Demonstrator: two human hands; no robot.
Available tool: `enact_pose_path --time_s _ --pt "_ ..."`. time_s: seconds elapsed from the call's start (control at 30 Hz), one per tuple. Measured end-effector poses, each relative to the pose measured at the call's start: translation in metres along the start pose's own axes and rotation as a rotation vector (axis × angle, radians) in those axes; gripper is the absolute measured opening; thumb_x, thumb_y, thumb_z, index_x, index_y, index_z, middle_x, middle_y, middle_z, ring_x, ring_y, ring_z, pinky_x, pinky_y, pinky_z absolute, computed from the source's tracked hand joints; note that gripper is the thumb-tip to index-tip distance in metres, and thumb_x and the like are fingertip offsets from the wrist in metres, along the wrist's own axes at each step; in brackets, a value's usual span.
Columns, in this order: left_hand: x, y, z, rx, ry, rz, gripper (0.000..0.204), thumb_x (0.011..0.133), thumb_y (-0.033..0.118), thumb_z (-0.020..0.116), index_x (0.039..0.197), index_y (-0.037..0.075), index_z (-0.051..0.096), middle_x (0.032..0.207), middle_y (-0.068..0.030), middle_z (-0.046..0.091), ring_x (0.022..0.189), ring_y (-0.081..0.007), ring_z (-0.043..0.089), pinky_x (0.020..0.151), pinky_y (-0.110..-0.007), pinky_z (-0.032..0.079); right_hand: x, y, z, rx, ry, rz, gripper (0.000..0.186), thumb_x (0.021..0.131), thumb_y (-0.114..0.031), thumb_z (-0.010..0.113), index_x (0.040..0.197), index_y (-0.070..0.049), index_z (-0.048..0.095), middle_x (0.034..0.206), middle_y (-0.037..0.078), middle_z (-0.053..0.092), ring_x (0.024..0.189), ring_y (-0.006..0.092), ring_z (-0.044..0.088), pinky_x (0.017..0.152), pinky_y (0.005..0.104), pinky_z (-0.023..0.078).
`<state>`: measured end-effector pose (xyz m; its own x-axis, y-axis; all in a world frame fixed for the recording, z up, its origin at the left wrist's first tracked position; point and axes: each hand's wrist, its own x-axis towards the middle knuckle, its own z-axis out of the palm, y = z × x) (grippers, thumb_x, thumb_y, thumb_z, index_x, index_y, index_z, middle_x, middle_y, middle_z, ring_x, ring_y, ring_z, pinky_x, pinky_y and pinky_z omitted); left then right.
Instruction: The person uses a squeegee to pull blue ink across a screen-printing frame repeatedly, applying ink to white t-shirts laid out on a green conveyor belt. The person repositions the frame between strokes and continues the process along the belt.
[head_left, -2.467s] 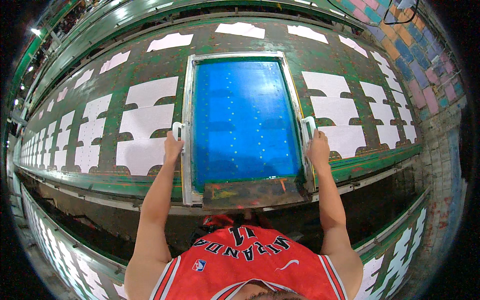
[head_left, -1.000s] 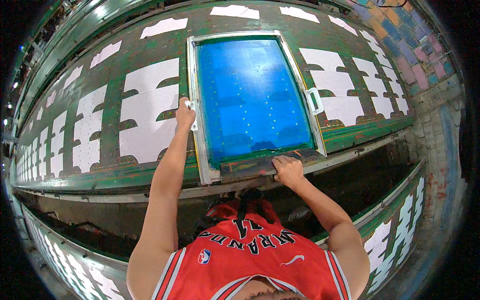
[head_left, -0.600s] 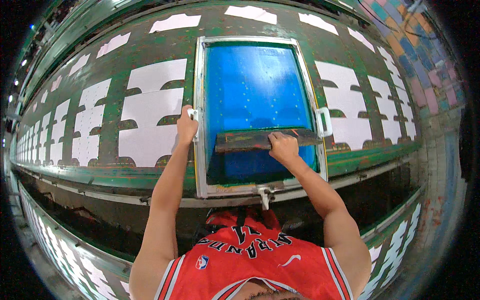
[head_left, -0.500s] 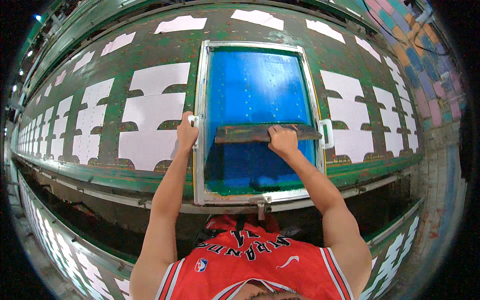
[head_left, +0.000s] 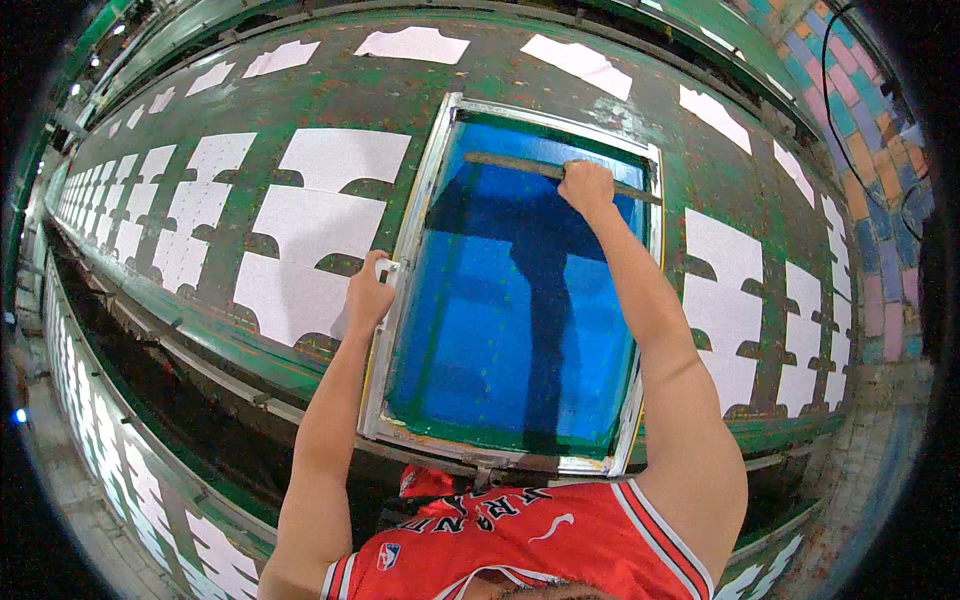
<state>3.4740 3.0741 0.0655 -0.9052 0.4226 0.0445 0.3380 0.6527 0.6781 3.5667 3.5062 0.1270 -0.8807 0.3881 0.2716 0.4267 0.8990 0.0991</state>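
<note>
Dark squeegee (head_left: 510, 163) clenched in right hand (head_left: 587, 187), at 12 o'clock on blue screen (head_left: 475, 335). White handle (head_left: 383, 268) at 9 o'clock clasped by left hand (head_left: 372, 295). White fabric pieces (head_left: 318, 212) laid out at 9 and 3 o'clock.

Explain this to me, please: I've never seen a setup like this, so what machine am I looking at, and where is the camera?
There is no robot here, just a person working with two bare hands. The view comes from a wide fisheye camera on the person's head, looking down, so straight edges bend near the rim. In front is a long green and dark table with flat white pieces laid in rows. On it sits a pale frame around a blue sheet. The left hand holds a white handle on the frame's left side. The right hand grips a long dark bar lying across the sheet near its far end.
</note>
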Motion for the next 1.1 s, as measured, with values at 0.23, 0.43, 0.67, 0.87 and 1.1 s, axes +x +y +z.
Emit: enact_pose_path --time_s 0.23,0.43,0.67,0.87,1.1 --pt "-0.002 0.004 -0.006 -0.033 -0.052 -0.041 0.049 0.076 0.003 0.057 0.123 0.018 0.057 0.085 -0.0285 0.068 0.082 -0.0492 0.066 0.072 -0.056 0.049 0.05 0.021 -0.015 0.066 -0.093 0.046 0.023 0.076 -0.021 0.065 0.09 -0.008 0.078 0.092 0.02 0.074 0.087 0.0379 0.073 0.078 0.0491 0.058" --pt "0.002 0.0 0.001 0.053 -0.003 -0.006 0.05 0.075 0.003 0.057 0.123 0.017 0.058 0.084 -0.0284 0.068 0.084 -0.0491 0.066 0.073 -0.057 0.048 0.077 0.04 -0.028 0.056 -0.055 0.066 0.023 0.074 -0.019 0.065 0.086 -0.004 0.078 0.089 0.021 0.074 0.085 0.0391 0.073 0.075 0.0502 0.059" --pt "0.003 0.0 -0.001 0.042 -0.025 0.009 0.051 0.075 0.002 0.058 0.123 0.017 0.057 0.086 -0.0277 0.069 0.084 -0.0486 0.066 0.073 -0.057 0.049 0.089 0.044 -0.011 0.104 -0.117 0.073 0.025 0.073 -0.021 0.065 0.086 -0.003 0.077 0.092 0.023 0.074 0.087 0.0403 0.073 0.077 0.0505 0.059" --pt "0.002 -0.007 0.001 -0.022 -0.022 0.062 0.051 0.076 0.001 0.058 0.124 0.017 0.057 0.088 -0.0274 0.069 0.085 -0.0484 0.066 0.074 -0.056 0.05 0.05 0.024 -0.025 0.09 -0.14 0.1 0.026 0.073 -0.022 0.065 0.086 -0.003 0.077 0.091 0.023 0.074 0.087 0.0406 0.073 0.077 0.0499 0.059" --pt "0.004 -0.012 0.002 0.007 -0.013 0.073 0.051 0.076 0.005 0.059 0.125 0.016 0.056 0.087 -0.0264 0.069 0.086 -0.0485 0.067 0.077 -0.056 0.05 -0.066 -0.031 -0.058 0.098 -0.217 0.109 0.022 0.072 -0.02 0.066 0.082 -0.003 0.077 0.086 0.022 0.074 0.081 0.039 0.073 0.073 0.0493 0.059"
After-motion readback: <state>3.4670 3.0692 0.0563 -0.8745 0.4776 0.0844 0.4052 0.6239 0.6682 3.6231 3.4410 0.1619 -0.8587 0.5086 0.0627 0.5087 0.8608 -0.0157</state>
